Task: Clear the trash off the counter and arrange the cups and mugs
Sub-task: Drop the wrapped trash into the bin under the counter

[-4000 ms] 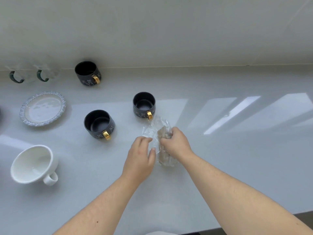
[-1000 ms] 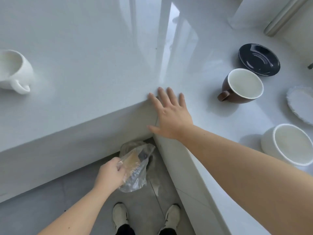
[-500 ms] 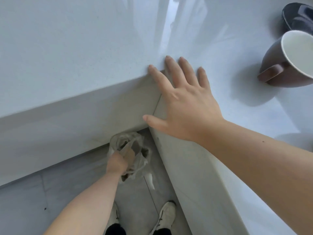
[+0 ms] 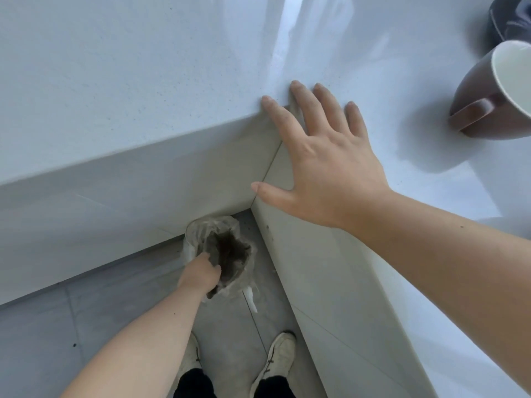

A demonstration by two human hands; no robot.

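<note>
A: Looking straight down at an inside corner of the white counter (image 4: 143, 81). Right hand (image 4: 324, 170) lies flat on the corner edge, fingers (image 4: 304, 107) spread wide, thumb out to the side, holding nothing.

B: Left hand?

A: Left hand (image 4: 201, 275) is low, below counter level, at the rim of a bin lined with a clear plastic bag (image 4: 201, 228). The bin sits on the grey tile floor (image 4: 43, 326), tucked into the corner where the two cabinet faces meet. Fingers curl downward toward the dark opening; whether they pinch anything, I cannot tell, since the knuckles hide the tips.

B: The trash itself?

A: No wrapper can be made out. The bag's interior reads dark brown, contents unclear.

B: Cups?

A: One brown mug (image 4: 494, 99) with a white interior stands upright on the counter at the right edge, handle pointing toward the right hand, well apart from it. Just behind it, a dark saucer (image 4: 508, 18), partly cut off by the frame.

B: Anything else?

A: Two white sneakers (image 4: 280, 357) on the floor below the bin.
</note>
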